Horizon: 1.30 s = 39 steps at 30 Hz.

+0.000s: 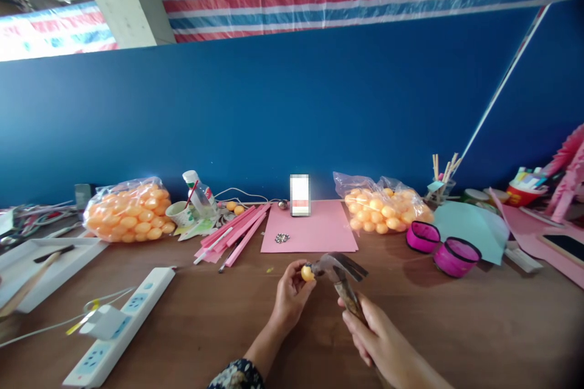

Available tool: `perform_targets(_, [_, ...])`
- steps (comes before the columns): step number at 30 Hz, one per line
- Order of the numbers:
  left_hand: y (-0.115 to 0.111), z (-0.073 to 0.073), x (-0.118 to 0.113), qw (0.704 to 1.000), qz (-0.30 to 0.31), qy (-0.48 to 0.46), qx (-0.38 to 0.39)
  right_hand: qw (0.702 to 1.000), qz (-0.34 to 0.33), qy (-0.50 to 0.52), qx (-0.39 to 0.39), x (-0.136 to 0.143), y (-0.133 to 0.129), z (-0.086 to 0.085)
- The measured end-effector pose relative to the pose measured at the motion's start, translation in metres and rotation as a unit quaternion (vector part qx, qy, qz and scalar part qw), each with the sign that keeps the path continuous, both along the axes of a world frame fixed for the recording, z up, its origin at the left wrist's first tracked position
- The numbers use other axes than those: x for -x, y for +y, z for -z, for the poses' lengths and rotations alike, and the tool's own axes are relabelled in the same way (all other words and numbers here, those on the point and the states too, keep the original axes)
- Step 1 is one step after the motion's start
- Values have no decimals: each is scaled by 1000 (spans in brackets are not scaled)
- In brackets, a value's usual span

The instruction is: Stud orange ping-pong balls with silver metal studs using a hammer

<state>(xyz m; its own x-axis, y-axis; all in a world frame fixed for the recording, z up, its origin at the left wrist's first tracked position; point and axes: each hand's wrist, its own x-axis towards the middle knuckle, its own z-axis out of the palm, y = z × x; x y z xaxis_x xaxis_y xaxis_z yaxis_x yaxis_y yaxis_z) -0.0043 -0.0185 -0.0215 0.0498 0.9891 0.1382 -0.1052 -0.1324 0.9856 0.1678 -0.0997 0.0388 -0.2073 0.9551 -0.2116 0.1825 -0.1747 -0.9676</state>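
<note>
My left hand (289, 299) pinches a small orange ball (308, 274) between thumb and fingers, above the brown table. A small dark spot or piece shows at the ball's upper edge, too small to make out. My right hand (371, 329) is wrapped round the wooden handle of a claw hammer (340, 267). The hammer's striking face is right beside the ball; whether they touch, I cannot tell. Its claw points right. Beyond my hands, a heap of small shiny metal pieces (282, 237) lies on a pink sheet (314, 237).
Bags of orange balls stand at left (130, 213) and right (387, 209). Pink strips (235, 234), a bottle (198, 191) and a paper cup (179, 213) are left of centre. A power strip (121, 328) lies near left, two magenta mesh rings (456, 256) at right.
</note>
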Motion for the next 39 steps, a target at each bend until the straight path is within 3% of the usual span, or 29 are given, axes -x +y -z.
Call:
perform_targets(22, [-2,-1,0,999,19,41,-10,1000,-2,-4,9,-2,3,-3])
perform_targets(39, [-1,-9,1,998,17,-58,22,1000,-3,11,17,2,1,-2])
